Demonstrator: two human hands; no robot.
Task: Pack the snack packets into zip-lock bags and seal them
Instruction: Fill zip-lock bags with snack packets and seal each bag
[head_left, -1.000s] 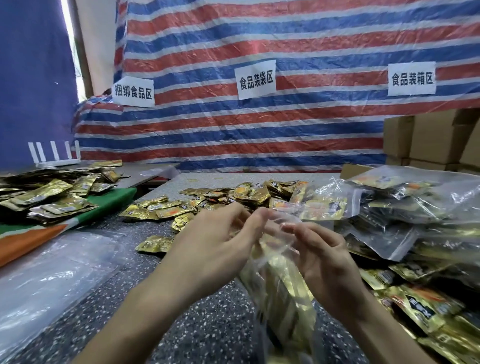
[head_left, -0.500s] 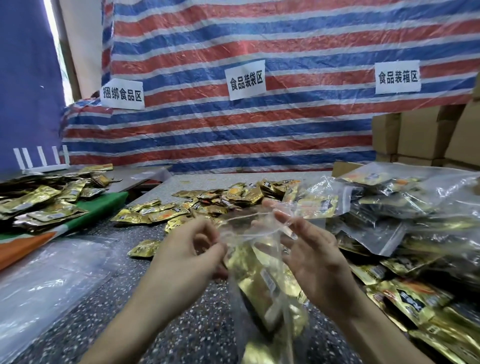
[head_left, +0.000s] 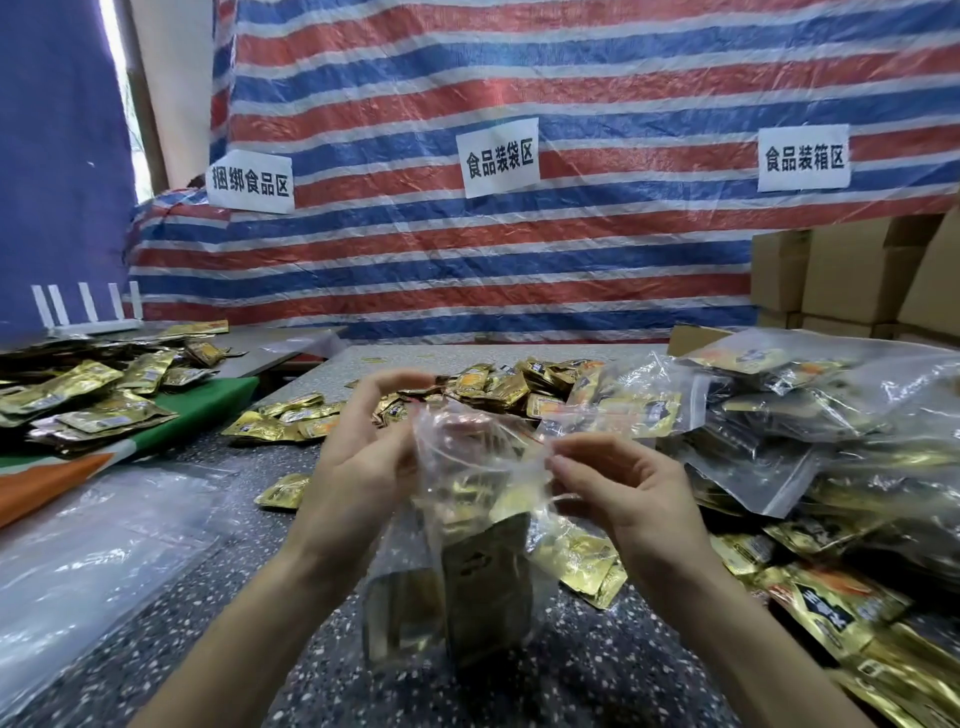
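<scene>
A clear zip-lock bag (head_left: 467, 561) filled with gold snack packets stands on the speckled table (head_left: 597, 675) in front of me. My left hand (head_left: 358, 467) pinches the left side of the bag's top edge. My right hand (head_left: 618, 483) pinches the right side of that edge, fingers curled. The bag's mouth gapes between them. Loose gold snack packets (head_left: 493, 389) lie in a heap behind the bag. One gold packet (head_left: 576, 566) lies against the bag's right side.
Filled zip-lock bags (head_left: 779, 415) pile up at the right, with loose packets (head_left: 831, 613) below them. Empty clear bags (head_left: 93, 561) lie at the left. More gold packets (head_left: 88, 395) sit on a green-orange cloth. Cardboard boxes (head_left: 852, 275) stand at the back right.
The camera has tilted slightly. Both hands have moved apart along the bag's top edge, and the bag's mouth now gapes wider. The bag sits lower against the table.
</scene>
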